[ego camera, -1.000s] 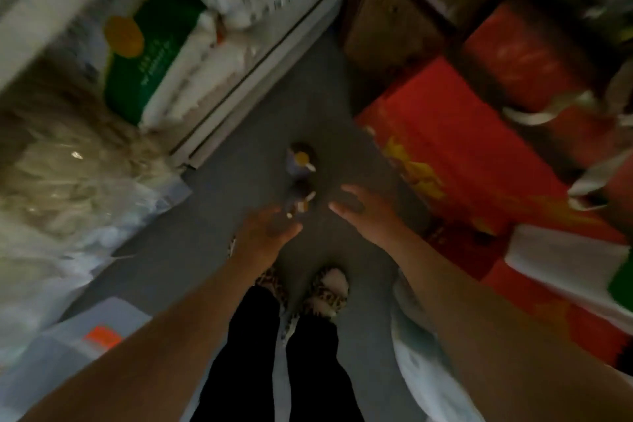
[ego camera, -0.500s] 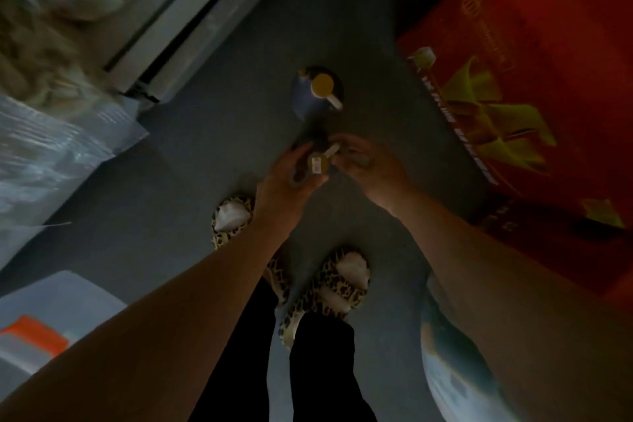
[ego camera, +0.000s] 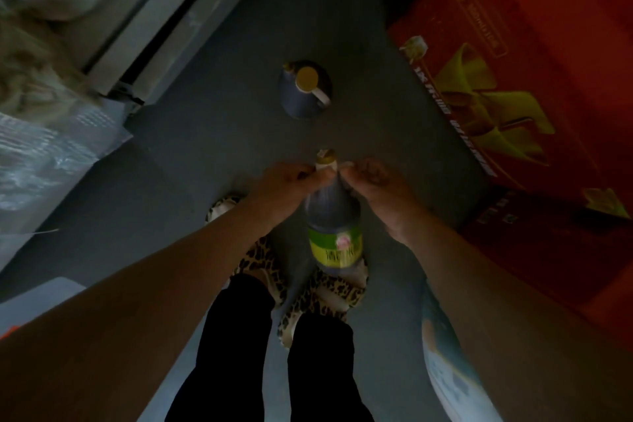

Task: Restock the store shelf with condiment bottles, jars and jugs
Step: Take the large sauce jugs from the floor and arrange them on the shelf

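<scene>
Both hands grasp the neck of a dark plastic bottle with a yellow-green label [ego camera: 334,229], held off the grey floor [ego camera: 212,147] above the person's leopard-print slippers [ego camera: 318,291]. The left hand [ego camera: 284,181] pinches the neck from one side just under the yellow cap [ego camera: 325,157], and the right hand [ego camera: 376,188] curls in against the other side, so the bottle hangs tilted, cap pointing away from the person and base towards the feet. Further along the floor, well apart from the held bottle, stands a dark jug with a yellow cap and a pale handle [ego camera: 304,89]. A red cardboard box with yellow print [ego camera: 513,79] lies to the right, and a pale shelf edge [ego camera: 164,20] runs along the left with clear plastic packs [ego camera: 44,154] beside it.
</scene>
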Demonstrator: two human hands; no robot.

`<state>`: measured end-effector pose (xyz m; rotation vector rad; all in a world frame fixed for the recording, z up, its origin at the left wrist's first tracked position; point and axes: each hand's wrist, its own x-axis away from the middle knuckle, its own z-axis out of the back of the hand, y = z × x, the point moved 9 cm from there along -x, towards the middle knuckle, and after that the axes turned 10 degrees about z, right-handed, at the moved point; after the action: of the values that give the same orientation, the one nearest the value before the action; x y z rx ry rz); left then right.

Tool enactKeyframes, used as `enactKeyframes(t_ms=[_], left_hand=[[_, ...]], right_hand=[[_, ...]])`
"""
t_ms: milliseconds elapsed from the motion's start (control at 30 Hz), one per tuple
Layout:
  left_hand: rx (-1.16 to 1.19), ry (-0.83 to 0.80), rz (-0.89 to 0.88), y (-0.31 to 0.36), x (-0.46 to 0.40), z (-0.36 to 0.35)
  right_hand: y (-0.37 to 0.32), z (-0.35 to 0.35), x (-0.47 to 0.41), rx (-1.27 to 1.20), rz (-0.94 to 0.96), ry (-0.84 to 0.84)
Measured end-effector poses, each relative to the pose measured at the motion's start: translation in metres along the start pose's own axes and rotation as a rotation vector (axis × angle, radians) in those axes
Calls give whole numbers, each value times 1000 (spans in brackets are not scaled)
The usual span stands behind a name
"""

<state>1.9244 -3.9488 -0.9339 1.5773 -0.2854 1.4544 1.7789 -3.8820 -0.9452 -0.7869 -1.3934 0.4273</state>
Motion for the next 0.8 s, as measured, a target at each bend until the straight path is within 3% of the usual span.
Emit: enactKeyframes(t_ms=[167, 333, 500, 633, 700, 800], left_hand=[[196, -63, 63, 17, -5, -19], [135, -163, 95, 32, -11, -33], [210, -118, 153, 22, -22, -24], [201, 296, 220, -3, -45, 47], [224, 305, 79, 3, -58, 74], [101, 174, -131, 30, -79, 85]], right_hand=[[41, 0, 51, -166, -194, -244], [54, 7, 68, -220, -204, -311], [67, 8, 58, -353, -199, -151], [64, 18, 42, -499, -125, -32], [60, 25, 30, -478, -76, 3], [58, 33, 13, -459, -62, 39]])
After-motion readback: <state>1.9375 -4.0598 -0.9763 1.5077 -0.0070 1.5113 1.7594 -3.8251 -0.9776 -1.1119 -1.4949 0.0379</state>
